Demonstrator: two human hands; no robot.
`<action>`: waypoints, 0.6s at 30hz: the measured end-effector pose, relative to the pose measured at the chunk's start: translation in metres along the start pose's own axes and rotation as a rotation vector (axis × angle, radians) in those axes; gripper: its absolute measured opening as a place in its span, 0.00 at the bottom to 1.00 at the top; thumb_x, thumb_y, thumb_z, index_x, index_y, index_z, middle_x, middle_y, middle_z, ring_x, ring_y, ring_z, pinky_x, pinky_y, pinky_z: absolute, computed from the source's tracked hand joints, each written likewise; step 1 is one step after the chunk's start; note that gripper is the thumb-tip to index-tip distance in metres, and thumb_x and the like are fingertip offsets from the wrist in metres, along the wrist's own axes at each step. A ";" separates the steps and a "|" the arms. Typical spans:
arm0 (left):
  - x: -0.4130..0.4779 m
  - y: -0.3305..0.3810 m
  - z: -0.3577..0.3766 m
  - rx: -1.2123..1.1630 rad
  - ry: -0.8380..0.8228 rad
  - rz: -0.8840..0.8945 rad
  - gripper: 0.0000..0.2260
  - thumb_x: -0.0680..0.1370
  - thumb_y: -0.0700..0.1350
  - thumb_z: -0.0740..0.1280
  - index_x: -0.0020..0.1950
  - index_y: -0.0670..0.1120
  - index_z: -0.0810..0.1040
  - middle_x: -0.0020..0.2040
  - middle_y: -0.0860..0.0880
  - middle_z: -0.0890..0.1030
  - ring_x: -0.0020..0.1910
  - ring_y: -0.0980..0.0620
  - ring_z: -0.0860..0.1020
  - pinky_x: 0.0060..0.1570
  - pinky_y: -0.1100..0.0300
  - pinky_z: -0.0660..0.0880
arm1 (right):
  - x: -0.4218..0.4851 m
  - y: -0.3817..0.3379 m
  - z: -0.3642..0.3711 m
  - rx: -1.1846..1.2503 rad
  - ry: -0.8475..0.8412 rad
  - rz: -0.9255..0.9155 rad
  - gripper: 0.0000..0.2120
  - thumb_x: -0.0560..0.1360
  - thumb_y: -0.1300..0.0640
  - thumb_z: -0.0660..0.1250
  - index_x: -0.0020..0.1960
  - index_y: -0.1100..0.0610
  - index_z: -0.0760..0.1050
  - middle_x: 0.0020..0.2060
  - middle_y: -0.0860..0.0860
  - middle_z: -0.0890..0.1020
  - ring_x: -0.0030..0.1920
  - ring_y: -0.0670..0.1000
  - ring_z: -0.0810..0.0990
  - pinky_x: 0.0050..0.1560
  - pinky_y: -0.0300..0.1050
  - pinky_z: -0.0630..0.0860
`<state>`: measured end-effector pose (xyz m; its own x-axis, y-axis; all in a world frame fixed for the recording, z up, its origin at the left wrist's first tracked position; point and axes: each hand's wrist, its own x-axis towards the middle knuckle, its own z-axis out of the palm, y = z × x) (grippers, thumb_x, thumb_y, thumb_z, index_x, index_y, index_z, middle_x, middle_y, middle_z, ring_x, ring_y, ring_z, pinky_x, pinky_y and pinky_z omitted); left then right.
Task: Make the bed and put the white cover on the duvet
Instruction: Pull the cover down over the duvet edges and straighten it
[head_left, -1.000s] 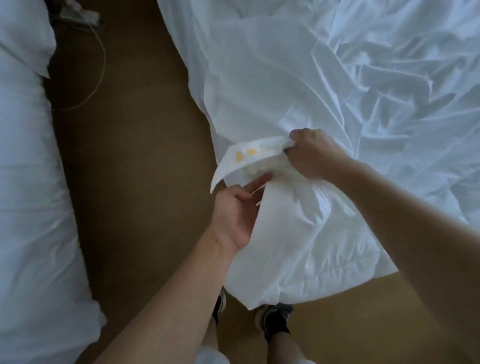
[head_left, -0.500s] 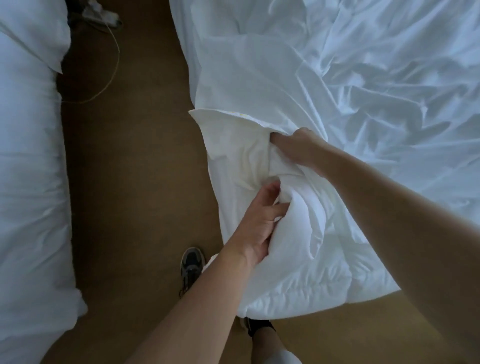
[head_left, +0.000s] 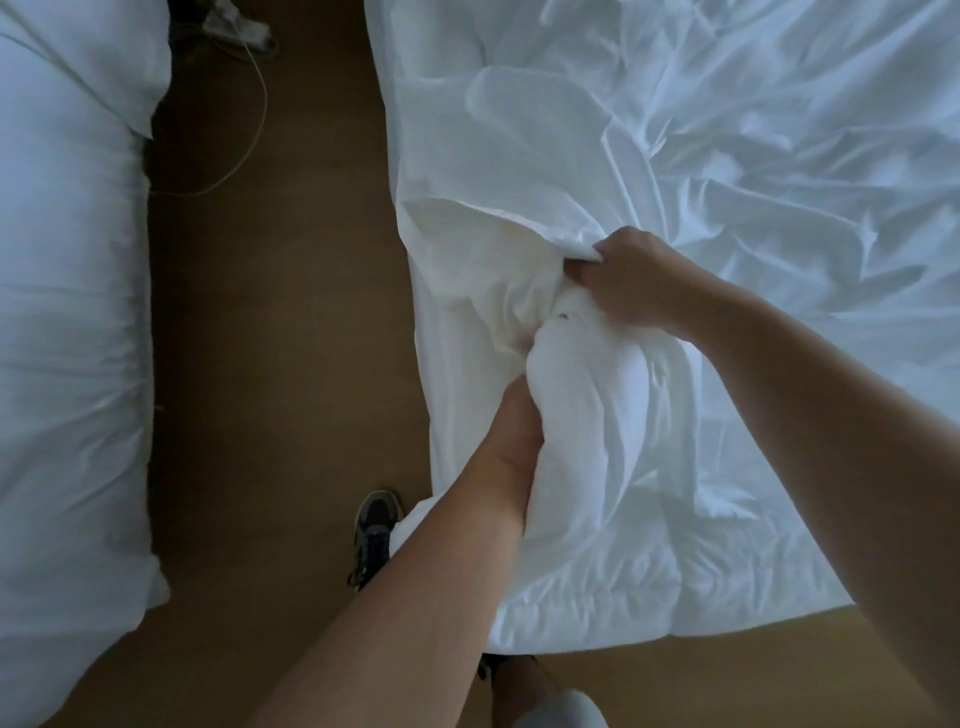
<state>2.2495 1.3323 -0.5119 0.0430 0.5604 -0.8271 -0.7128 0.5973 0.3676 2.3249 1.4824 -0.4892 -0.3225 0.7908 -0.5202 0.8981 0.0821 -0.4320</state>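
Duvet lies bunched at the near corner of the bed, its quilted end spilling over the bed's foot. The left hand clutches a fat fold of it, fingers buried. The right hand, curled tight, pinches the edge of the white cover slightly further up the bed. Both cloths look soft, light and limp. I'd take them by corners and hems, since a mid-cloth handful only bunches.

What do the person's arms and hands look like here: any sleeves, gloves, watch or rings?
The left forearm and right forearm are bare up to the frame's edge; no sleeve shows. The left hand and right hand wear no gloves, and no watch, bracelet or ring is visible. The left hand's fingers are hidden in fabric.
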 end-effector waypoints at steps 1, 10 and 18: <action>-0.004 -0.001 -0.003 0.089 0.039 0.017 0.14 0.87 0.46 0.50 0.46 0.52 0.71 0.20 0.58 0.75 0.17 0.64 0.72 0.20 0.74 0.66 | 0.000 -0.004 0.000 0.066 0.029 0.003 0.18 0.82 0.46 0.61 0.41 0.59 0.73 0.38 0.54 0.74 0.38 0.55 0.72 0.33 0.47 0.64; 0.005 0.038 -0.013 -0.067 -0.179 0.291 0.18 0.81 0.46 0.66 0.71 0.47 0.77 0.59 0.41 0.82 0.63 0.41 0.80 0.65 0.44 0.76 | 0.005 -0.035 0.008 -0.206 -0.167 -0.033 0.25 0.84 0.42 0.47 0.74 0.54 0.67 0.52 0.54 0.74 0.54 0.58 0.73 0.51 0.49 0.64; 0.033 0.075 -0.044 0.782 0.241 0.906 0.11 0.71 0.27 0.59 0.36 0.42 0.71 0.32 0.53 0.72 0.32 0.67 0.74 0.35 0.74 0.67 | -0.001 -0.056 0.011 0.052 0.326 -0.469 0.12 0.72 0.46 0.73 0.51 0.48 0.74 0.43 0.48 0.76 0.42 0.51 0.74 0.39 0.42 0.68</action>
<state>2.1668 1.3708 -0.5303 -0.4408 0.8821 -0.1660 0.1992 0.2764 0.9402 2.2719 1.4702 -0.4724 -0.5668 0.8237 -0.0134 0.6624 0.4460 -0.6019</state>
